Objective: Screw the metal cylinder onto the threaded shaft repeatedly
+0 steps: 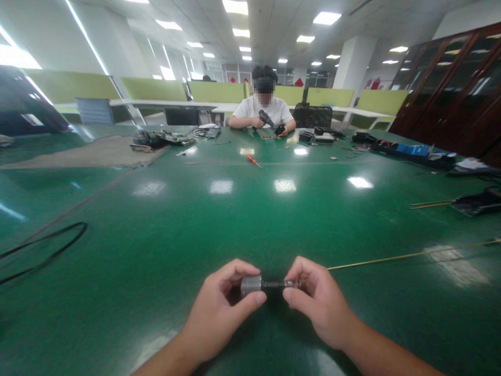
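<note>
My left hand (219, 308) is closed around a small grey metal cylinder (251, 284), pinched between thumb and fingers. A thin dark shaft (276, 284) sticks out of the cylinder to the right. My right hand (317, 300) pinches the far end of that shaft with thumb and fingertips. Both hands hover just above the green table (176, 230), close to its near edge. A long thin brass-coloured rod (410, 255) lies on the table to the right of my right hand.
A black cable (47, 250) loops at the left. A red-handled screwdriver (253, 161) lies mid-table. Across the table a person in a white shirt (263, 112) handles a dark tool among scattered parts. A dark tray (475, 202) and blue box (415, 150) sit right.
</note>
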{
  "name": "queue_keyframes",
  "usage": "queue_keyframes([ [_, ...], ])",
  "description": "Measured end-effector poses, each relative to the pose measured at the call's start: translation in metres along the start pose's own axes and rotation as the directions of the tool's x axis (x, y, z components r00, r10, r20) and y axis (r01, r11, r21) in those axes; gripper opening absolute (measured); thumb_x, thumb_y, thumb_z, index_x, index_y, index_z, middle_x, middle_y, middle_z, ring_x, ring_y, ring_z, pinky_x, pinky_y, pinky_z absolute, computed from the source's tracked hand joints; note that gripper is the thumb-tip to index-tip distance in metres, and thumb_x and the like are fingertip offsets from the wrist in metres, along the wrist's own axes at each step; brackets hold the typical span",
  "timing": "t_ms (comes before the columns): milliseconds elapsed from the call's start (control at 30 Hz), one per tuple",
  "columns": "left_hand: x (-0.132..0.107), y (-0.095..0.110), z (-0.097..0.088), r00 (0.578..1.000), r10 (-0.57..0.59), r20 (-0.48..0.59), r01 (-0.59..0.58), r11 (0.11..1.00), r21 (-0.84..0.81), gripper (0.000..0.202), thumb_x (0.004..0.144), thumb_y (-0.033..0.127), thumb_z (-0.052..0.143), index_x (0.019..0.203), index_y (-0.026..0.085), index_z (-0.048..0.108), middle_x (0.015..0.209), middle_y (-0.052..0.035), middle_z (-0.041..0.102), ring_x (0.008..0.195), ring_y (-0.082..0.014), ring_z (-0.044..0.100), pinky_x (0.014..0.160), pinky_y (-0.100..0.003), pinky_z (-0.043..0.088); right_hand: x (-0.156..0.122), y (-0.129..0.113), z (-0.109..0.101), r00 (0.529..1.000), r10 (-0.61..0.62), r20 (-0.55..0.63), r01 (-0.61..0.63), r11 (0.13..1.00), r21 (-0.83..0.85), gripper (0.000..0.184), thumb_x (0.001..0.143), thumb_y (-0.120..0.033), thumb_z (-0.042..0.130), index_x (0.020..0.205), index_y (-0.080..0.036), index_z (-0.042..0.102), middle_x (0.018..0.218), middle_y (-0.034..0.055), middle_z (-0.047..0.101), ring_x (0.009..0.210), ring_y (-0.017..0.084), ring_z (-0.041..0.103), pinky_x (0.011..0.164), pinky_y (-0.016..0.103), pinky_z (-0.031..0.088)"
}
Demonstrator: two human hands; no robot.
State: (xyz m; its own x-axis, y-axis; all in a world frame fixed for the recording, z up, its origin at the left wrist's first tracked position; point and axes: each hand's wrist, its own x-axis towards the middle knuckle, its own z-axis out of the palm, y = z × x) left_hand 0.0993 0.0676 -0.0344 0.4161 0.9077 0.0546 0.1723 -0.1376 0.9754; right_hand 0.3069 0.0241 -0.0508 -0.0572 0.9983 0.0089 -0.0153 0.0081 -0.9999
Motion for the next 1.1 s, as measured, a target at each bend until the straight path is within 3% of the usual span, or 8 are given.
queue_keyframes([
  [1100, -0.0011, 0.0011, -0.0018, 1.0, -0.022, -0.022, 0.021, 0.999, -0.036, 0.023, 0.079, 0.03, 0.08, 0.094, 0.018, 0.067, 0.078, 0.0001, 0.067, 0.071, -0.0161, 0.06, 0.065, -0.023, 0.043, 0.001, -0.0002, -0.0002, 1.0, -0.015, -0.006, 0.015, 0.999, 0.035, 0.016, 0.079, -0.028, 0.067, 0.08, -0.018, 0.055, 0.065, -0.0031, 0.054, 0.06, 0.013, 0.048, 0.058, 0.026, 0.036],
])
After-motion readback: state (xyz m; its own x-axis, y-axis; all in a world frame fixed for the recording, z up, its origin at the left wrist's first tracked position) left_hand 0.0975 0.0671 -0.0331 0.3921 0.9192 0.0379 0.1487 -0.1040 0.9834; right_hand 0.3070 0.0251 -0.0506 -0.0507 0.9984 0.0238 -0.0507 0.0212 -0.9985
